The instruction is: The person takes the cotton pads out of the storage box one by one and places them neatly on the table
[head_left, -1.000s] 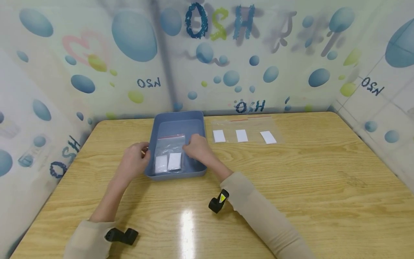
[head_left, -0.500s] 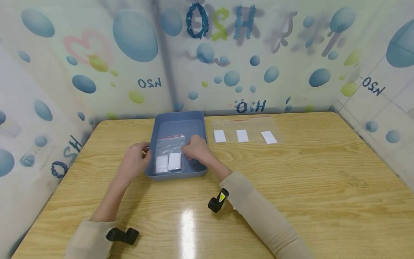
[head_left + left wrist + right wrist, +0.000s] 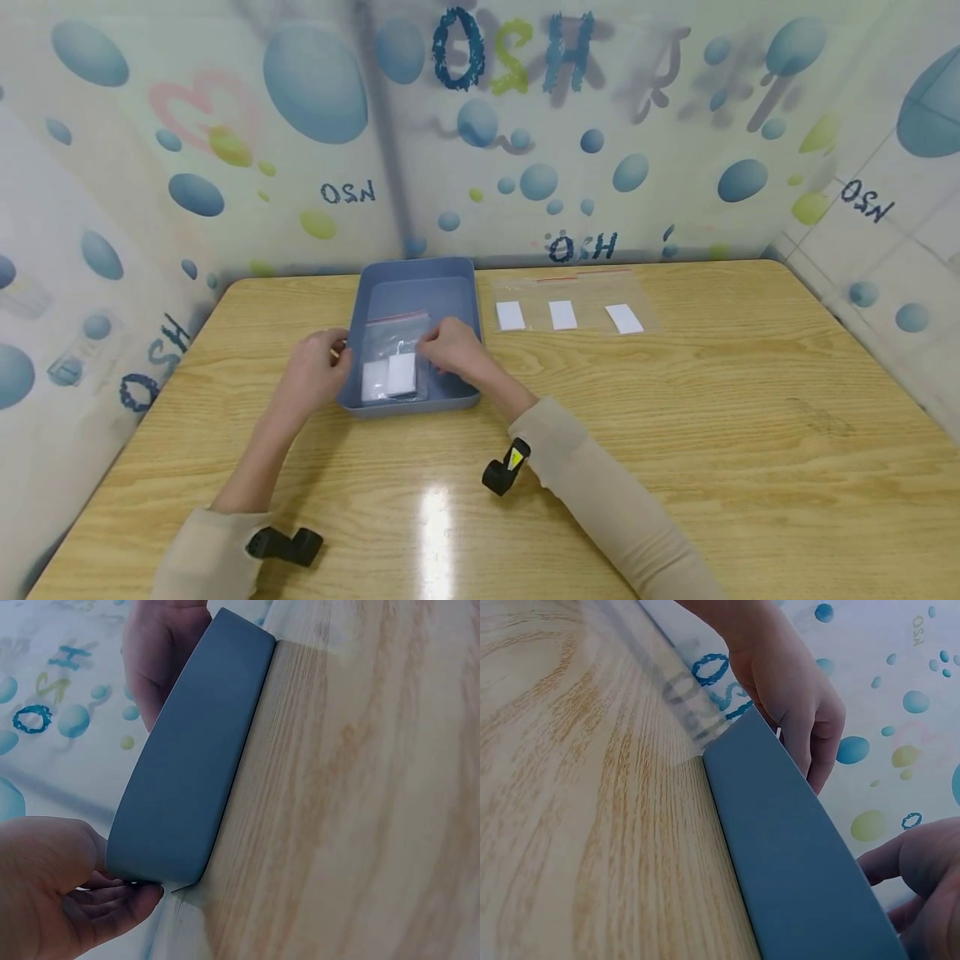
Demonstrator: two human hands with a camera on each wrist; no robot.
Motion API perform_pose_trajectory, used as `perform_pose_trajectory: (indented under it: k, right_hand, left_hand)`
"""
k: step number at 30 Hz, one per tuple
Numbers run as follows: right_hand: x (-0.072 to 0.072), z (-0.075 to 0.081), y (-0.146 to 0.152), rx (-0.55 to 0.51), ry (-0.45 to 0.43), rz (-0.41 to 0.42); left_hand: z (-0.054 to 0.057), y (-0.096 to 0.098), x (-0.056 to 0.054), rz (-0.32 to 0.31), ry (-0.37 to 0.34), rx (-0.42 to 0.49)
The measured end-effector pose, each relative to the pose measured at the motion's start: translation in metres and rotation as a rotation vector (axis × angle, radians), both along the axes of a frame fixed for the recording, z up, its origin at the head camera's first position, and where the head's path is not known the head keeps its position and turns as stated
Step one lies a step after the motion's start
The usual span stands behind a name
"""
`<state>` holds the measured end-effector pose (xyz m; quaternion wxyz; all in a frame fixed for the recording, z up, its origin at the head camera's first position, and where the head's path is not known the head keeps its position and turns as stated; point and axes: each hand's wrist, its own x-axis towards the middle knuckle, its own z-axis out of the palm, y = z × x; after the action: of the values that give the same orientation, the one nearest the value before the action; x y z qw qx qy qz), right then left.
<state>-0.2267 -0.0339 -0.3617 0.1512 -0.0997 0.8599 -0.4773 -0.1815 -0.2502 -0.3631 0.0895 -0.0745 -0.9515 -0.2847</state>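
On the table, a blue-grey tray (image 3: 457,387) holds clear zip bags (image 3: 390,333). Two white cards (image 3: 401,373) show through the plastic, the right one lapping over the left. My left hand (image 3: 318,371) grips the tray's left wall; its curled fingers lie outside the wall in the left wrist view, where the hand (image 3: 45,889) is at the tray's end. Reaching over the right wall, my right hand (image 3: 453,346) pinches the right edge of a zip bag. In the right wrist view the tray wall (image 3: 795,840) hides the fingertips of my right hand (image 3: 791,690).
Right of the tray, several overlapping clear zip bags lie in a row with white cards (image 3: 562,315), (image 3: 623,318) and a third card (image 3: 510,316) showing. A patterned wall (image 3: 525,208) stands behind the wooden table (image 3: 675,433).
My right hand has shifted slightly left and down, and the right white card has slid left over its neighbour. My left hand stays at the tray's left wall.
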Motion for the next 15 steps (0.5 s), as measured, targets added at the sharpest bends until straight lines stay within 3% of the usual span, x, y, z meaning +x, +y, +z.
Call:
perform_pose_trajectory:
  k: [15]
  right_hand:
    - [-0.0026,-0.0074,-0.0042,-0.113,0.055,-0.021]
  left_hand:
    - [-0.0004,-0.0009,-0.0005,-0.009,-0.007,0.011]
